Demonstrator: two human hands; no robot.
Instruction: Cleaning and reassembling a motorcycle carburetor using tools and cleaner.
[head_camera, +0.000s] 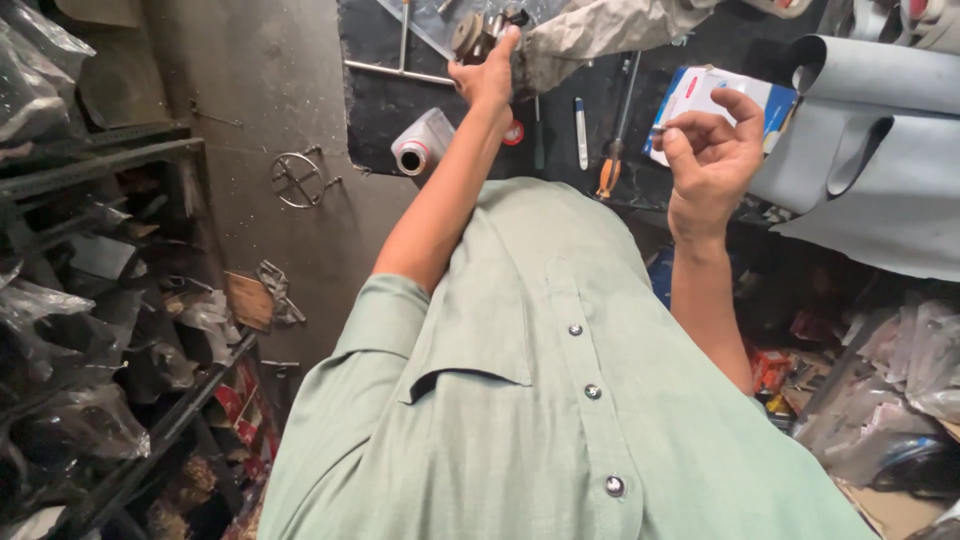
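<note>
My left hand (487, 75) reaches out over a dark workbench (375, 95) and grips a round metal part (478, 30) at its far edge, thumb up against it. A pale cloth (600, 30) lies right beside that part. My right hand (712, 150) is raised with fingers curled, pinching what looks like a small metal piece (657, 129) at the fingertips. It hovers just in front of a white and blue box (700, 90). My green buttoned shirt (560, 400) fills the lower middle of the view.
On the bench lie a white cylinder roll (420, 145), a pen (580, 130) and an orange-handled screwdriver (610, 170). Rolled grey sheets (870, 150) sit at the right. A metal shelf (110, 160) with bagged parts stands at the left, and packets are piled at lower right.
</note>
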